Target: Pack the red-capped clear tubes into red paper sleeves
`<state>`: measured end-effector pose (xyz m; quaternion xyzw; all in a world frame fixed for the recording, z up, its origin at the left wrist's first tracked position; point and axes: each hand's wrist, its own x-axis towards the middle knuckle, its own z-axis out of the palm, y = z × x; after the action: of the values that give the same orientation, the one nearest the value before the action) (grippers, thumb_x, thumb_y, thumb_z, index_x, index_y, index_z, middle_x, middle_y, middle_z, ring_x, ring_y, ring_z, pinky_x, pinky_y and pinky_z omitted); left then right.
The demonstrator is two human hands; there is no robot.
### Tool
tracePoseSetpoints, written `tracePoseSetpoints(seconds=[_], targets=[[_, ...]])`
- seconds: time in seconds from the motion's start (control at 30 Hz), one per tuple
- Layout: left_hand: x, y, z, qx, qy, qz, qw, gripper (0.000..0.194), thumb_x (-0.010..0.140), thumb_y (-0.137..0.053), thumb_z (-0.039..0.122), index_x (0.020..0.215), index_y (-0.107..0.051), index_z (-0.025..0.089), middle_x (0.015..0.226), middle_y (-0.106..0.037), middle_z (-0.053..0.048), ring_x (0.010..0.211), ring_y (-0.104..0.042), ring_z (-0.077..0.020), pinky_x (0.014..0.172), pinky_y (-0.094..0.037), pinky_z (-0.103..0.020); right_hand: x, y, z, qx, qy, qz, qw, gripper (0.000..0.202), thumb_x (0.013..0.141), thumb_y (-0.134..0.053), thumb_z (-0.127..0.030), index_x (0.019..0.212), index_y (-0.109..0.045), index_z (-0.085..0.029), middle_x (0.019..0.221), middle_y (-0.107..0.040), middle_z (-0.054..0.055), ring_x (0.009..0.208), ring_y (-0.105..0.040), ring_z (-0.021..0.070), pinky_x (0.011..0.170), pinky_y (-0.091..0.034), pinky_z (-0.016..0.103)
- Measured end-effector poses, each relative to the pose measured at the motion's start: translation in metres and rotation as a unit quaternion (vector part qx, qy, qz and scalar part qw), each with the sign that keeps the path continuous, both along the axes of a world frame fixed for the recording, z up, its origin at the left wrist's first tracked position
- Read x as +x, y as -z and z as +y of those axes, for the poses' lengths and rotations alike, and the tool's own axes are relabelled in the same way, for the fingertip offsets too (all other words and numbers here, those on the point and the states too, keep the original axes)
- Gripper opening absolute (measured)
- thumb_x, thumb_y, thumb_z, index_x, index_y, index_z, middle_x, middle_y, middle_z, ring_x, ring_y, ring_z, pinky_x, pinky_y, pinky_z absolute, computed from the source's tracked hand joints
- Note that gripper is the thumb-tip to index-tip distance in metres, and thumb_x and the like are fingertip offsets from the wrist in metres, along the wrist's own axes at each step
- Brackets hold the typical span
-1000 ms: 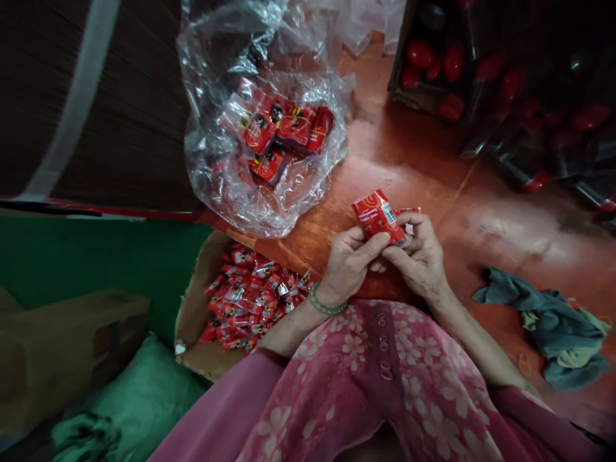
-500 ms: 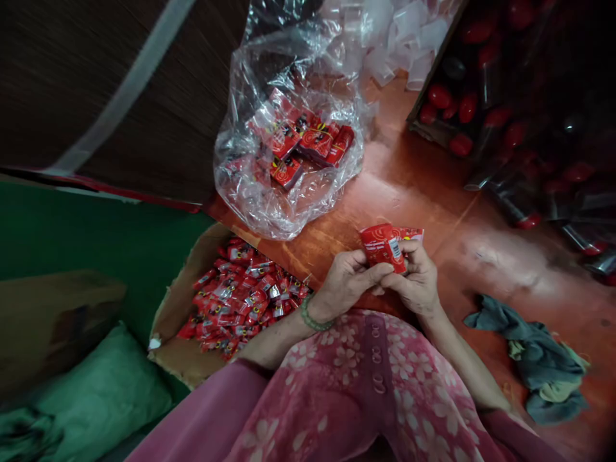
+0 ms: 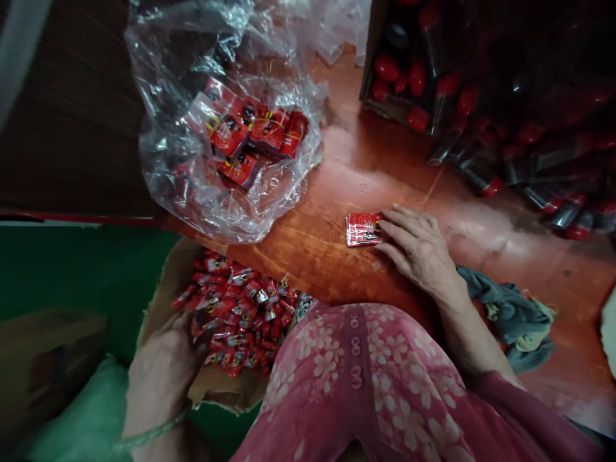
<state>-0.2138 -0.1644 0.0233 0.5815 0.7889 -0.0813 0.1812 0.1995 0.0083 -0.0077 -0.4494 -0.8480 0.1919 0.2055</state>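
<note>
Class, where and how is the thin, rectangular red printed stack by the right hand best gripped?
Pinch the thin, rectangular red printed stack across its near and far edges, probably from the left: it lies flat, left end exposed, right end under the right hand.

A crumpled grey-green cloth (image 3: pixel 513 307) lies on the reddish-brown surface (image 3: pixel 332 266), below a jumble of clear tubes (image 3: pixel 475 175) with red ends. Translucent pale pieces (image 3: pixel 342 31) sit near the top edge; at lower left, a pale green sack (image 3: pixel 89 410) lies near a brown carton (image 3: pixel 62 337).
</note>
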Motion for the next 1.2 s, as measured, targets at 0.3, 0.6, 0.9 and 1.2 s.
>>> tracePoseSetpoints(seconds=[0.3,0.6,0.9,1.2], targets=[[0.161,0.021,0.118,0.341,0.287,-0.257,0.857,0.064,0.093,-0.069,0.017,0.154,-0.049,0.023,0.144,-0.067,-0.012,0.126,-0.071,-0.0245,0.105,-0.063,-0.042,0.0,0.015,-0.005,0.01,-0.02,-0.049,0.999,0.027,0.103,-0.052,-0.017,0.12,-0.072,-0.02,0.129,-0.076,0.014,0.116,-0.069,0.0273,0.1,-0.048,0.047],[0.205,0.07,0.157,0.309,0.401,-0.241,0.828,0.049,0.095,-0.047,0.0,0.142,-0.056,0.006,0.15,-0.06,-0.023,0.148,-0.051,-0.0301,0.119,-0.051,-0.048,-0.005,0.007,-0.003,0.003,-0.052,-0.085,0.995,0.022,0.105,-0.048,-0.017,0.115,-0.068,-0.015,0.115,-0.075,0.013,0.103,-0.066,0.0244,0.093,-0.054,0.039],[0.209,0.056,0.164,0.351,0.37,-0.226,0.83,0.024,0.094,-0.055,0.008,0.11,-0.071,0.014,0.099,-0.074,-0.013,0.088,-0.065,-0.0226,0.079,-0.06,-0.037,0.064,-0.011,0.074,0.071,0.204,-0.192,0.957,0.024,0.1,-0.06,-0.035,0.113,-0.065,-0.015,0.106,-0.071,0.016,0.104,-0.064,0.0333,0.096,-0.05,0.054],[0.217,0.036,0.172,0.308,0.41,-0.111,0.851,0.029,0.101,-0.042,0.011,0.106,-0.07,0.009,0.091,-0.07,-0.012,0.082,-0.06,-0.0229,0.074,-0.052,-0.035,0.073,-0.018,0.102,-0.111,0.233,-0.242,0.935,0.036,0.1,-0.061,-0.027,0.134,-0.054,-0.017,0.132,-0.065,0.021,0.117,-0.062,0.0349,0.098,-0.049,0.049]])
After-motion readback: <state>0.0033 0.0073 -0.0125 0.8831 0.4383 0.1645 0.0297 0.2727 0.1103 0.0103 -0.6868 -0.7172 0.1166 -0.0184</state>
